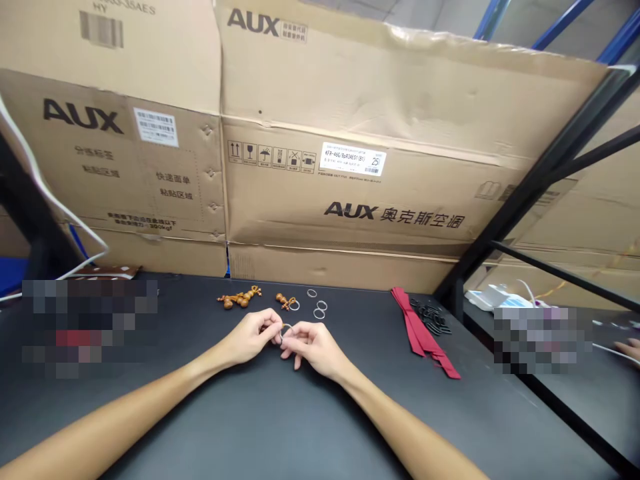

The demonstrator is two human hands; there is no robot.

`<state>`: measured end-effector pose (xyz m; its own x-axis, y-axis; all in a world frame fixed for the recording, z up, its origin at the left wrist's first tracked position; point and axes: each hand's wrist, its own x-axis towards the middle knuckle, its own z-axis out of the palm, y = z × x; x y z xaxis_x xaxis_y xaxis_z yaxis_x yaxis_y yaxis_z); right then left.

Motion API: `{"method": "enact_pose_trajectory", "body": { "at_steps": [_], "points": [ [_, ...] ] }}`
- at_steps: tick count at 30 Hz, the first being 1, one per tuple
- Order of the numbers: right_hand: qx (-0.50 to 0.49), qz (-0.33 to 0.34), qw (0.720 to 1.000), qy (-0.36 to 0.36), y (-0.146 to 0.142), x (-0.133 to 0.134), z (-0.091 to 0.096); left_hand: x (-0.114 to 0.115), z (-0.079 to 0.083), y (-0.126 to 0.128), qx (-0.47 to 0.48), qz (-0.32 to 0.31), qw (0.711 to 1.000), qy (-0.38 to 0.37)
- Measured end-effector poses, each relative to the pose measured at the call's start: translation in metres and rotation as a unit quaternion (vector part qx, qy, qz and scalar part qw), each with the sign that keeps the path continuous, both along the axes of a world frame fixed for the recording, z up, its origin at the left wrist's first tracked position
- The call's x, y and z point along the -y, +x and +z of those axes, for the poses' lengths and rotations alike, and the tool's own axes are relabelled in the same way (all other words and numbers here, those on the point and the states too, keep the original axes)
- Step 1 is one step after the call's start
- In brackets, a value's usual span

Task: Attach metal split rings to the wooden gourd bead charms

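Silvery and thin, a ring (288,327) is pinched by left hand (256,336) and right hand (315,347).

Left hand (257,335) and right hand (314,347) pinching a metal ring (287,327) between them over a black table (240,427), loose rings (319,313) and brown bead charms (243,298) just beyond, red strips (417,327) beside black pieces (434,317) to the right, AUX cardboard boxes (350,187) behind.
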<state>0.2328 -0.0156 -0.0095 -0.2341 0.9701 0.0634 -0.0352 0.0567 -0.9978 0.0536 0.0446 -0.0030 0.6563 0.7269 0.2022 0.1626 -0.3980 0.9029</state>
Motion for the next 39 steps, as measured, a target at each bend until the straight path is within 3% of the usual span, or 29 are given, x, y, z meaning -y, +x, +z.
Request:
{"method": "enact_pose_trajectory", "body": {
  "at_steps": [8,15,22,30,36,39],
  "points": [
    [-0.056,-0.096,0.994,-0.015,0.0002,-0.0058,-0.0043,0.0018,0.0006,-0.0005,-0.035,-0.022,0.999,0.023],
    [0.016,-0.010,0.999,-0.039,-0.0003,-0.0029,-0.0035,0.0027,0.0013,-0.0010,-0.046,-0.018,0.998,0.039],
    [0.013,-0.022,0.999,-0.020,-0.0021,-0.0019,-0.0021,-0.0001,-0.0021,-0.0006,0.008,0.000,1.000,0.012],
    [-0.018,-0.091,0.996,0.018,-0.0001,-0.0044,-0.0057,0.0009,0.0017,-0.0002,-0.035,-0.021,0.999,0.033],
    [0.062,-0.011,0.998,0.008,0.0010,-0.0021,-0.0045,0.0009,0.0042,-0.0010,-0.049,-0.026,0.997,0.051],
    [0.064,-0.006,0.998,-0.004,0.0005,-0.0011,-0.0029,0.0013,0.0051,-0.0010,-0.043,-0.030,0.997,0.051]
  ]
}}
